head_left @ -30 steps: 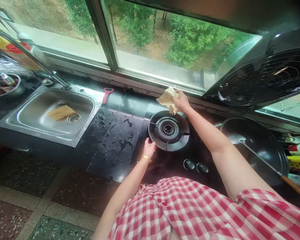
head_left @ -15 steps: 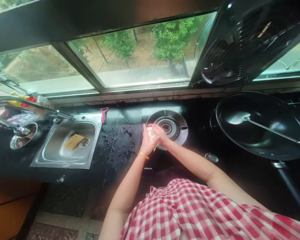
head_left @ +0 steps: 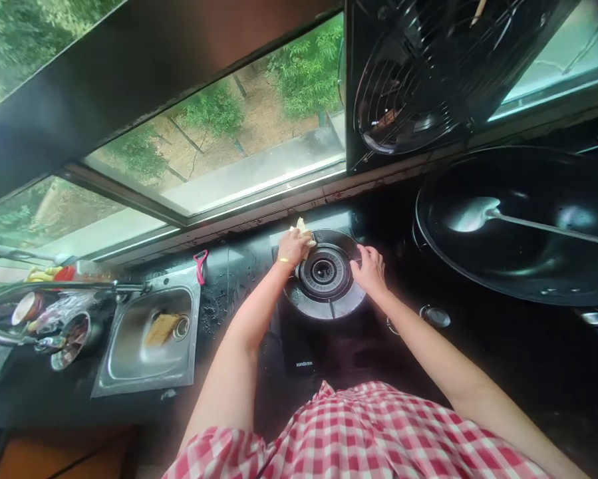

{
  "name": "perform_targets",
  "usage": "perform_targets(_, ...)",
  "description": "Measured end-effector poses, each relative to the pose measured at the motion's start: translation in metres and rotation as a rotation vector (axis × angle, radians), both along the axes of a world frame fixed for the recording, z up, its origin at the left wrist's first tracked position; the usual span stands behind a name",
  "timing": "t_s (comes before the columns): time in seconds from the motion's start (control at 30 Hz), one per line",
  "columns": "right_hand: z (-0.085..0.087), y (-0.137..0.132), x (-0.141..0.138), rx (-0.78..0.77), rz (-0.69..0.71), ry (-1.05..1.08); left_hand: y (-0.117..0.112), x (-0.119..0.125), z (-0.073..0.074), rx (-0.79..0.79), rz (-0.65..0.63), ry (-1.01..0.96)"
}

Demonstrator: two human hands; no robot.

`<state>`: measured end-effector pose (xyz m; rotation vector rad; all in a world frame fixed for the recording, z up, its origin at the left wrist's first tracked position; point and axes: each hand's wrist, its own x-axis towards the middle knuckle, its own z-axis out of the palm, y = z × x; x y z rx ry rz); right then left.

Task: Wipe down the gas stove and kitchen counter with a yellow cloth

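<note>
I have the left hand (head_left: 293, 247) grasping a pale cloth (head_left: 301, 227) at frame centre, against the upper left of the burner ring (head_left: 309, 305); the right hand (head_left: 371, 271) touches its right side, clenched or not I cannot tell. Wok (head_left: 518, 266): right.

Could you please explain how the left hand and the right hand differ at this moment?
The left hand holds a pale cloth; the right hand shows none. The left hand has a yellowish bracelet at its wrist; the right hand shows no bracelet. The left hand is at the burner's left side, the right hand at its right. Both are ungloved.
</note>
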<state>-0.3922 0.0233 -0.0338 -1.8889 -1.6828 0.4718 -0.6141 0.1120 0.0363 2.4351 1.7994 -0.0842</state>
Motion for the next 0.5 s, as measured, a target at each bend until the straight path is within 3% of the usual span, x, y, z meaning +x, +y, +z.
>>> perform_targets(0.13,-0.004,0.005,-0.009,0.012,-0.01,-0.014,-0.012,0.008,-0.014,0.013,-0.036,0.123)
perform_targets(0.23,-0.005,0.002,-0.009,-0.01,-0.016,-0.044,-0.011,0.013,-0.016,-0.02,-0.148,0.172)
perform_targets(0.33,-0.004,0.0,-0.008,-0.028,-0.014,-0.082,-0.006,0.005,-0.009,-0.098,-0.248,0.192)
perform_targets(0.5,-0.003,-0.002,-0.007,-0.03,-0.023,-0.099,-0.014,-0.026,0.008,-0.262,-0.263,0.251)
